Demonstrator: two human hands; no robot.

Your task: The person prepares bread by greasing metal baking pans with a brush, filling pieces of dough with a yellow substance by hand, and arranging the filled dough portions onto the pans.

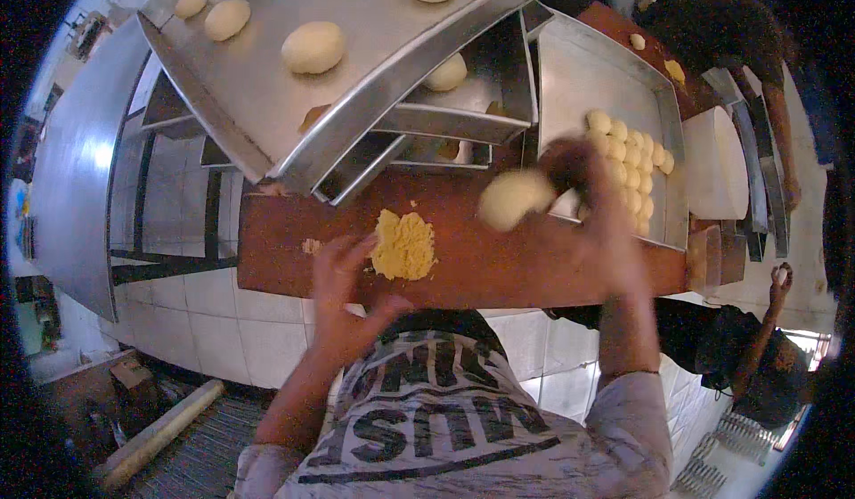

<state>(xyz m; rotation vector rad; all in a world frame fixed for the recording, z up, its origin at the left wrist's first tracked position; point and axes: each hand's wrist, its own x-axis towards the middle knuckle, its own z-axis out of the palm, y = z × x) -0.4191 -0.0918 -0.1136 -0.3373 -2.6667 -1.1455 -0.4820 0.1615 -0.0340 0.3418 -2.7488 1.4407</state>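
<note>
My left hand point(343, 285) is at the near edge of the brown wooden table point(481, 272), thumb and fingers spread with nothing between them. Its fingertips are beside a pile of yellow crumbly filling point(403, 245). My right hand point(597, 218) is smeared by motion over the near left part of a metal tray point(574, 67). I cannot make out its fingers or whether they hold anything. Just left of it is a blurred, pale lump of dough point(515, 199). Small round dough balls point(632, 160) sit in close rows in that tray, partly hidden by my hand.
Stacked metal trays fill the far left; the top tray point(240, 80) carries several larger dough balls point(313, 47). A white tub point(715, 165) stands at the right. One person point(726, 31) is at the far right, and another person point(757, 356) is at the near right.
</note>
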